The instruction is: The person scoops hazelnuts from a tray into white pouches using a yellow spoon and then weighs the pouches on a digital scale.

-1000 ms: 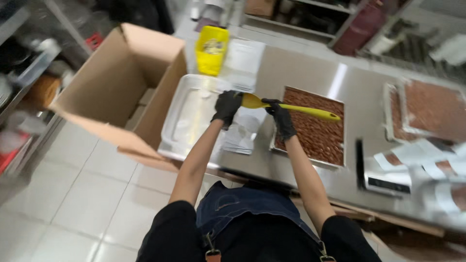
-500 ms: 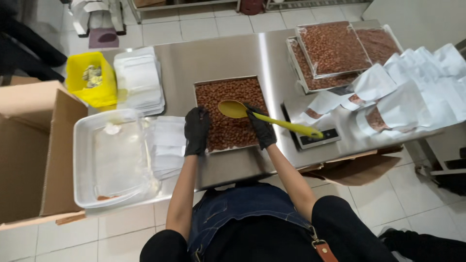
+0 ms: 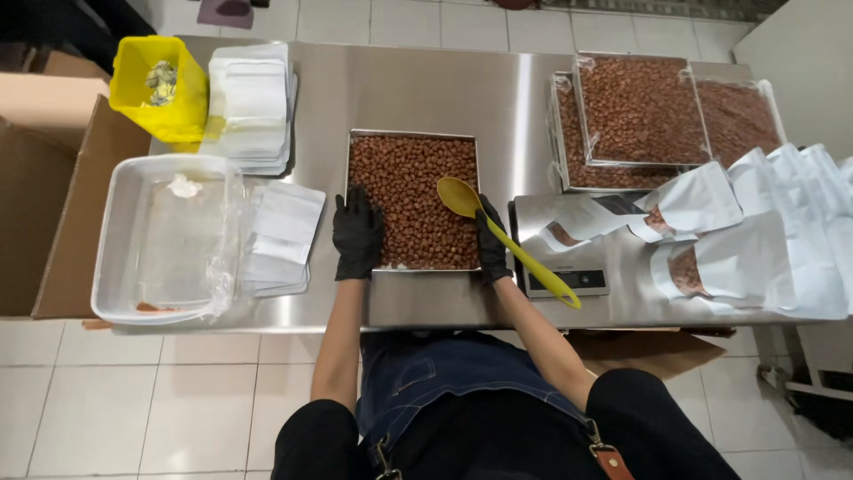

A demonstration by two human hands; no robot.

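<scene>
Steadying the square metal tray of brown nuts [image 3: 413, 200] near the counter's [image 3: 400, 89] front edge, your left hand [image 3: 358, 234] lies open; your right hand [image 3: 491, 244] grips the yellow plastic spoon [image 3: 502, 236], ready to scoop.

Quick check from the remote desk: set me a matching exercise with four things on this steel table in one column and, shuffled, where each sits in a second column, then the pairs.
Things
1. yellow plastic bin
2. long-handled yellow plastic spoon
3. clear plastic tub, nearly empty
4. rectangular metal tray of brown nuts

Places
A. between the two black-gloved hands
B. far left corner of the table
C. gripped in the right hand, bowl over the nuts
D. near left edge, beside the cardboard box

Pairs: 1-B, 2-C, 3-D, 4-A. The left hand rests on the tray's left rim.
</scene>
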